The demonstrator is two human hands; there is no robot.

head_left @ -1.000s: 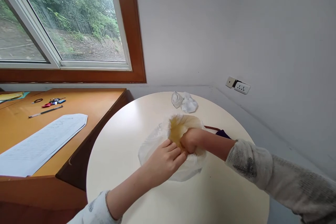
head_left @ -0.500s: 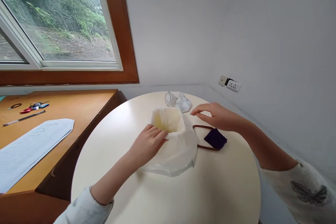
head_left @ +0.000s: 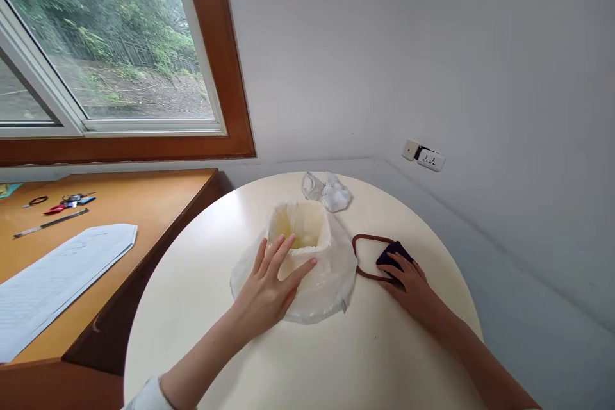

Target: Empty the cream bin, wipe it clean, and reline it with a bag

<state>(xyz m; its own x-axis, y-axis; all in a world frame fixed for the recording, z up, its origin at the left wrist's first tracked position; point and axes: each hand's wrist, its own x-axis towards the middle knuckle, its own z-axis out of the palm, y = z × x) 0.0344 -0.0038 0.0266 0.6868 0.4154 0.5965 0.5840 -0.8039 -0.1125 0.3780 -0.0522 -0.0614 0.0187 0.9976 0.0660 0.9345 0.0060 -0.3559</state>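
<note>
A small square container lined with a white plastic bag stands on the round table. Its opening shows a pale yellow inside, and the bag's skirt spreads around its base. My left hand is at the near left side of the container, fingers spread, fingertips by the rim; whether they touch the bag I cannot tell. To the right lies a dark purple cloth piece with a brown loop at its left side. My right hand is over the cloth piece, fingers curled on it and covering its near part.
Crumpled white plastic lies at the back of the cream table. On the left, a wooden desk holds papers, a pen and keys. A wall with a socket rises behind.
My right hand has come down from above the table onto the dark purple cloth piece. My left hand has let go of the container's rim and spread its fingers.
</note>
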